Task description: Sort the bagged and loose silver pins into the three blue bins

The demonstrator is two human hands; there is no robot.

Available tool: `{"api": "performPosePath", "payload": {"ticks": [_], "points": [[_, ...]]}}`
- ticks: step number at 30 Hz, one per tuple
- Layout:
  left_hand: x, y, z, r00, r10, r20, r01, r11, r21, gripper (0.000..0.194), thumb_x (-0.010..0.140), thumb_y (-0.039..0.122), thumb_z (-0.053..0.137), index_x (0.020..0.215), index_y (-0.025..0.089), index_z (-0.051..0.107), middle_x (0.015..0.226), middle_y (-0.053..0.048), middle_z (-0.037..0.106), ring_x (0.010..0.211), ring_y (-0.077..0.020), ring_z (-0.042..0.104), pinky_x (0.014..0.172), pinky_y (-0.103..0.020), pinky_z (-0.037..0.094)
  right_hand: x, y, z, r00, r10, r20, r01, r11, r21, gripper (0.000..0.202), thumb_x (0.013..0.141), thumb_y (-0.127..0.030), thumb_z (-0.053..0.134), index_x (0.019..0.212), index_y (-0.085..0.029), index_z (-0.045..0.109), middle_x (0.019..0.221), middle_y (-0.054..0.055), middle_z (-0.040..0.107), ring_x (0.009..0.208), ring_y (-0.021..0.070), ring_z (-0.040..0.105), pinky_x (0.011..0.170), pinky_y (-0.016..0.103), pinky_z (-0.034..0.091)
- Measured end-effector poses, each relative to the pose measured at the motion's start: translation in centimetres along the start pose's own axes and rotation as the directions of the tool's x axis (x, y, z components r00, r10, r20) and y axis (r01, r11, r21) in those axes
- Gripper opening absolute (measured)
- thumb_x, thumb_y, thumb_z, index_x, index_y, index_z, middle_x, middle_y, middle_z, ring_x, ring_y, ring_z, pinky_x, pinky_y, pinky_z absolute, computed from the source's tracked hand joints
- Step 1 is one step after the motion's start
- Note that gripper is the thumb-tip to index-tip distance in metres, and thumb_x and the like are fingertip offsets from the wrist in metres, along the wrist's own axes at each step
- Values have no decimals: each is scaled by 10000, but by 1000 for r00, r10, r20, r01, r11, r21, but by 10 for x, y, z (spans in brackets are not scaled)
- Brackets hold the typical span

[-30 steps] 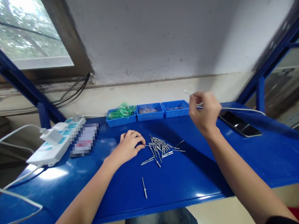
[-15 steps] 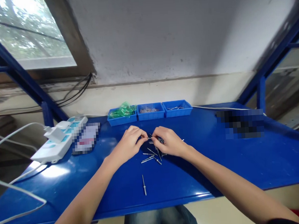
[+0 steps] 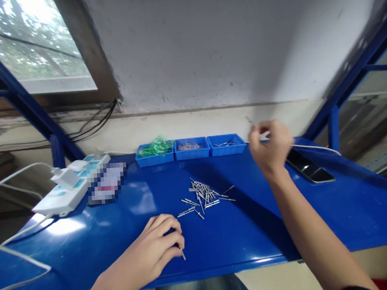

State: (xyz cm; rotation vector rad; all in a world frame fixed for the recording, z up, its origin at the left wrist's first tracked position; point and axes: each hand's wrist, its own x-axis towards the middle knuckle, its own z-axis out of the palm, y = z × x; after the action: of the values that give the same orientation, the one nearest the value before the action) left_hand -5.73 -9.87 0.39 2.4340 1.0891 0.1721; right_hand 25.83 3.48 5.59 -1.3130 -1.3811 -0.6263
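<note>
Near the front edge of the table, my left hand (image 3: 162,243) is closed, its thumb and fingertips on a single pop rivet (image 3: 183,254). Only the rivet's lower end shows; the fingers cover the rest. My right hand (image 3: 270,147) is raised at the right, above the table's back edge, and smeared by motion. Its thumb and forefinger are pinched, with a thin blurred rivet (image 3: 249,120) sticking out at the tips. Between the hands lies a loose pile of silvery pop rivets (image 3: 204,193), several of them scattered around its edges.
Three blue bins stand along the wall: one with green plastic (image 3: 155,161), one with small clear-bagged parts (image 3: 192,154), one with a few rivets (image 3: 227,150). A white power strip (image 3: 57,199) and a blurred-out phone (image 3: 107,183) lie left, a black phone (image 3: 309,166) right.
My hands have parted from above the pile. The left came down and toward me onto the lone rivet; the right swung up and right. The pile is now uncovered.
</note>
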Motion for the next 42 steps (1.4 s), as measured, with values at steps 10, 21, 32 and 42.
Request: {"api": "performPosePath", "payload": {"ticks": [10,21,32,42], "points": [[88,-24,-34,888,-108,-446,40,987,-159,103,864,263,507,875,212,596,880,-17,638,857,-180,568,804,-329,452,-75,-69,4,611,-441,658,261,896,358,225,904,-341,429,879,-197,599,782,39,654,748,193,572,654,317,353],[86,-21,-15,927,-80,-367,21,986,-163,179,793,156,484,861,227,633,868,-5,663,870,-179,590,799,-303,480,-86,-83,1,455,-607,652,391,794,466,227,848,-258,439,687,-183,580,697,35,620,625,167,500,569,329,267],[76,-46,-29,910,-126,-395,101,991,-83,302,826,144,465,1070,262,598,962,-14,645,888,-197,569,787,-351,442,-41,-50,-7,849,-450,277,304,845,440,89,824,-192,476,754,-193,531,662,12,576,615,128,504,594,275,362],[74,-43,-24,979,26,-202,6,988,157,131,906,231,476,804,206,555,857,1,600,847,-187,502,814,-361,324,-50,-31,26,646,-176,743,103,984,143,279,887,-386,459,953,-164,613,834,83,657,799,199,573,700,316,392]]}}
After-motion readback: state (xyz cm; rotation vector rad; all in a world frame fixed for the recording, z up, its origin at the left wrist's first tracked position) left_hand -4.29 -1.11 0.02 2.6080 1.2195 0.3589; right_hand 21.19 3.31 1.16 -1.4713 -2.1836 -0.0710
